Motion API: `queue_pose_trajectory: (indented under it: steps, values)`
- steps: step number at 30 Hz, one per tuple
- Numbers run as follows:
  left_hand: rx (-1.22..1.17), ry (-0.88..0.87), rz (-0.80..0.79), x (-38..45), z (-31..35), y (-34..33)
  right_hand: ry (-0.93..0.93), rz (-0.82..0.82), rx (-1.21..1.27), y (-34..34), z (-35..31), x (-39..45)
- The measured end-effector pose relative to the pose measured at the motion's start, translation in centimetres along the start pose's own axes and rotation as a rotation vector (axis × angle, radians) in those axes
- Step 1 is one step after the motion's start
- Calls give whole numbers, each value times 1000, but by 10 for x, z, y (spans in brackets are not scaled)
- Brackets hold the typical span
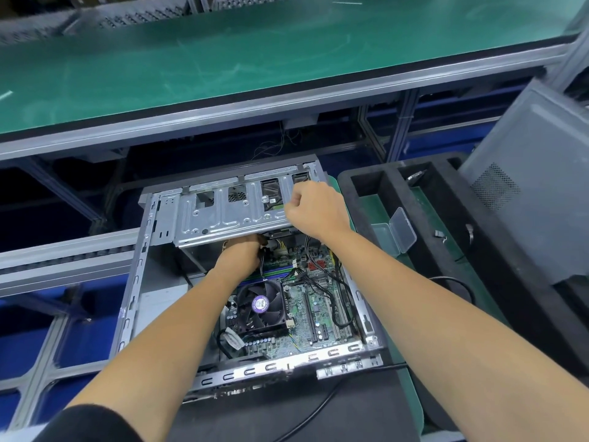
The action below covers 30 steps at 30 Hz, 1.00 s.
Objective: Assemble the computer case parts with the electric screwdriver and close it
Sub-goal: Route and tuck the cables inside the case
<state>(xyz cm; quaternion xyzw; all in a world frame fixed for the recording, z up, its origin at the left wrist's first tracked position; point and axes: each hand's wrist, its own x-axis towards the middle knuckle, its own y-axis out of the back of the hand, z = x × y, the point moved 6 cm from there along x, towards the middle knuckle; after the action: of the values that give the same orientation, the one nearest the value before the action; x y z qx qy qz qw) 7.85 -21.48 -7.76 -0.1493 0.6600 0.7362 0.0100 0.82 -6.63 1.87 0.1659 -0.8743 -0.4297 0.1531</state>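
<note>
From the head view, an open grey metal computer case [245, 275] lies flat in the middle of the frame, on a black mat [350, 406] near the bottom. Inside it sits a green circuit board [318, 301] with a round black fan [259, 303] that has a purple sticker in its middle. Thin black wires [322, 282] cross the board.

A silver metal drive cage with square holes [236, 212] spans the top part of the case. The right hand [314, 207] rests on the right end of this cage. Its fingers are curled tight, and they seem to pinch the cage edge, but I cannot tell for sure what they hold. The left hand [243, 250] reaches under the lower edge of the cage. Its fingers are hidden in there among the wires, so I cannot tell if they are apart or together.

To the right of the case is a black foam tray with deep pockets [424, 199]. A small clear plastic box with its lid up [396, 231] sits in one pocket. A big grey metal side panel with a patch of tiny holes [522, 173] leans at the right edge of the frame. A long green workbench top [223, 55] fills the upper part of the frame. A black cable [318, 413] runs across the mat at the bottom.
</note>
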Motion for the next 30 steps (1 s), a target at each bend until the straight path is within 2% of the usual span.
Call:
queue_pose_trajectory:
  steps: [6,11,15,19,30]
  values:
    - [54,37,-104,3,-7,0,-1,-4,5,0,1,0]
    - [165,31,95,-4,-6,16,-2,-2,8,1,1,0]
    - [17,169,-22,-4,-14,12,-3,2,3,1,1,1]
    - [-44,263,-57,-5,-15,9,-7,8,0,1,1,1]
    - [-27,177,-14,-6,-12,4,-12,-2,9,0,1,0]
